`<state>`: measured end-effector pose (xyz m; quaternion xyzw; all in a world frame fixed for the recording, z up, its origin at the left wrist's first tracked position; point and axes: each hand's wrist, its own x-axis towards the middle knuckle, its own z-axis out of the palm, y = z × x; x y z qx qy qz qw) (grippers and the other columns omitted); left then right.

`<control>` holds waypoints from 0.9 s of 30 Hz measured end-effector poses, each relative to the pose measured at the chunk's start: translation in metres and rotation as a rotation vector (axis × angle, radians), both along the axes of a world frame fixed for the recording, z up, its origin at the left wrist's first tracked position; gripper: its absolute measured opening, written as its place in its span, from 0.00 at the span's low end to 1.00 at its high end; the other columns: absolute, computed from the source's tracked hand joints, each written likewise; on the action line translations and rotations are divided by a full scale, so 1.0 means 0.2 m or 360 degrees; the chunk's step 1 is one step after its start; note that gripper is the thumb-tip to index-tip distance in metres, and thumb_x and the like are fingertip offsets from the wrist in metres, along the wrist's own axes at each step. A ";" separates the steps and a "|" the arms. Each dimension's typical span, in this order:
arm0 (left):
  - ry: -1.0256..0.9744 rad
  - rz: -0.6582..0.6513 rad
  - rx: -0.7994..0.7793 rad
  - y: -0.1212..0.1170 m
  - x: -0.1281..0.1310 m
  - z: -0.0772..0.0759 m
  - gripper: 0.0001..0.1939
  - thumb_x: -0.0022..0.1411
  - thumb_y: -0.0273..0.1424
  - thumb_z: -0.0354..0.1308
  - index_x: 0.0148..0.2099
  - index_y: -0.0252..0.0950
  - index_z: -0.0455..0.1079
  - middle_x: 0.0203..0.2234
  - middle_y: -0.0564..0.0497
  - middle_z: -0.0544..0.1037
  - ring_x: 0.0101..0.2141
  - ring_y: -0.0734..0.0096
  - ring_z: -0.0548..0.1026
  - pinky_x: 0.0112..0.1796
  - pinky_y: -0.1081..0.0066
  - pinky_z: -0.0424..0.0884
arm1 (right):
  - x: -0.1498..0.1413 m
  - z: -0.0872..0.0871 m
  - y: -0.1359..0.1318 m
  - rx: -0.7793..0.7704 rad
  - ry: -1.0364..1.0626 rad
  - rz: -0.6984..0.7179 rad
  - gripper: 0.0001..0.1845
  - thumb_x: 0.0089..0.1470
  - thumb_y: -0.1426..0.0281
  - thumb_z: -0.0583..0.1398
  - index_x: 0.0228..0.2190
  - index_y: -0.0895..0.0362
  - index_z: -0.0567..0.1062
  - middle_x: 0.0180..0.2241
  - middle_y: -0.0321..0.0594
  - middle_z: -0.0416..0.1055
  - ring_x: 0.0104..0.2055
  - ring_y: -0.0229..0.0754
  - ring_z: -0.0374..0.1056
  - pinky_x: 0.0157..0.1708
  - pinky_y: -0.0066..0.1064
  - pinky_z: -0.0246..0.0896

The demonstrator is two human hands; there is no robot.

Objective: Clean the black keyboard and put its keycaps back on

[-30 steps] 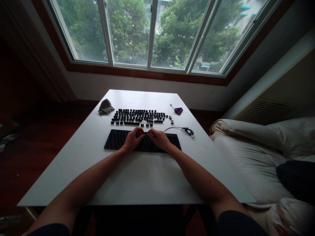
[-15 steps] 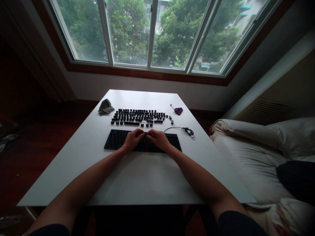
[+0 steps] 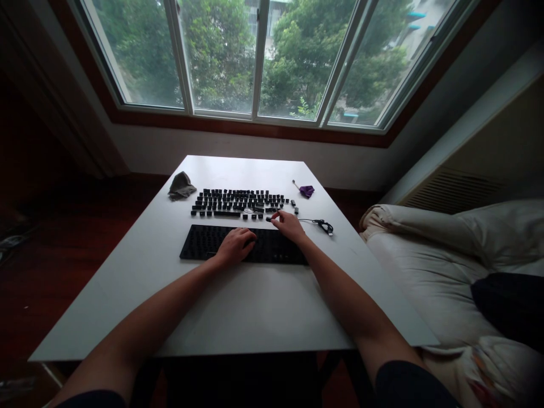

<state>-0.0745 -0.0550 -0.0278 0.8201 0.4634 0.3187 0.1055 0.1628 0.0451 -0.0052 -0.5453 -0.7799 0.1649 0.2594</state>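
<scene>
A black keyboard [image 3: 199, 242] with its keycaps off in most places lies across the white table. My left hand [image 3: 236, 245] rests on its middle, fingers loosely spread and holding nothing visible. Beyond the keyboard's far edge, my right hand [image 3: 289, 225] pinches a small black keycap [image 3: 268, 219] between thumb and forefinger, close to the table top. Rows of loose black keycaps [image 3: 238, 199] are laid out behind the keyboard, with a long spacebar cap [image 3: 226, 213] in the nearest row. The keyboard's right part is partly hidden under my right wrist.
A coiled black cable [image 3: 325, 227] lies right of the keyboard. At the far right are a purple cloth [image 3: 306, 191] and a thin stick beside it. A grey cloth [image 3: 182, 186] stands at the far left. A pale sofa [image 3: 420, 255] borders the table's right side.
My right hand has moved from the keyboard's middle forward and right to the keycap rows, with a keycap at its fingertips. My left hand has loosened and stays over the keyboard.
</scene>
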 end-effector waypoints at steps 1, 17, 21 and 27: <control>0.0048 -0.0022 0.0019 0.00 0.00 0.00 0.08 0.65 0.30 0.57 0.46 0.41 0.75 0.42 0.48 0.78 0.46 0.58 0.74 0.50 0.58 0.68 | 0.01 0.00 0.03 -0.0006 -0.0069 -0.0040 0.11 0.56 0.64 0.60 0.38 0.55 0.80 0.26 0.35 0.71 0.30 0.40 0.66 0.32 0.29 0.55; 0.0140 -0.0062 0.0074 0.00 -0.02 -0.01 0.07 0.66 0.30 0.57 0.43 0.42 0.76 0.42 0.47 0.77 0.46 0.59 0.73 0.50 0.57 0.68 | -0.12 -0.03 0.28 -0.0242 -0.0541 -0.0101 0.12 0.57 0.66 0.61 0.41 0.56 0.80 0.41 0.47 0.79 0.43 0.48 0.73 0.37 0.30 0.59; 0.0155 -0.0072 0.0090 0.00 -0.02 -0.02 0.07 0.66 0.30 0.57 0.43 0.42 0.76 0.43 0.47 0.77 0.46 0.59 0.73 0.51 0.57 0.68 | -0.15 -0.05 0.27 -0.0207 -0.0538 -0.0072 0.16 0.56 0.62 0.63 0.45 0.55 0.78 0.43 0.46 0.78 0.44 0.47 0.72 0.39 0.30 0.60; 0.0171 -0.0065 0.0084 0.00 -0.02 -0.01 0.07 0.66 0.31 0.57 0.43 0.42 0.77 0.43 0.47 0.76 0.46 0.59 0.72 0.51 0.57 0.67 | -0.16 -0.08 0.28 -0.0210 -0.0563 -0.0033 0.15 0.56 0.63 0.64 0.45 0.54 0.78 0.44 0.45 0.78 0.46 0.47 0.72 0.41 0.30 0.60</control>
